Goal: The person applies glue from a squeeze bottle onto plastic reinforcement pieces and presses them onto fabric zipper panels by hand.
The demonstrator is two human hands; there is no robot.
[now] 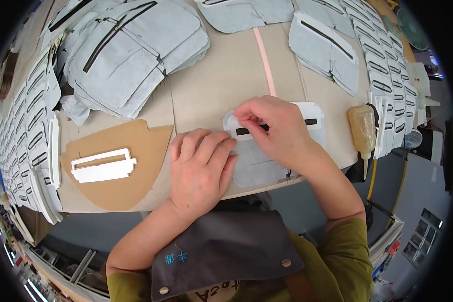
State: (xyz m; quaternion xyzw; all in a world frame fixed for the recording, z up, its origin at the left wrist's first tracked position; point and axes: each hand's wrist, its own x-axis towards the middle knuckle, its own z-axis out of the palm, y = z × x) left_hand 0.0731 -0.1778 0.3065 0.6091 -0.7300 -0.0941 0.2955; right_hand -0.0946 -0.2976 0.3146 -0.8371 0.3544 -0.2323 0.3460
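Note:
A grey fabric panel (256, 166) lies at the table's front edge, with a white slotted piece (314, 109) on its upper part and a black strip (311, 122) showing in the slot. My right hand (279, 128) is over the panel's upper left, thumb and fingertips pinched together; what they hold, if anything, is too small to make out. Resting on the table at the panel's left edge is my left hand (199, 168), palm down, fingers loosely bent and slightly apart. Left of it, a brown card template (110, 194) carries a white slotted frame (103, 172).
A large stack of grey panels (131, 60) sits at the back left, a smaller stack (317, 55) at the back right. Rows of white slotted pieces (35, 116) line both sides. A glue bottle (361, 128) lies at the right edge. A pink strip (263, 58) runs down the middle.

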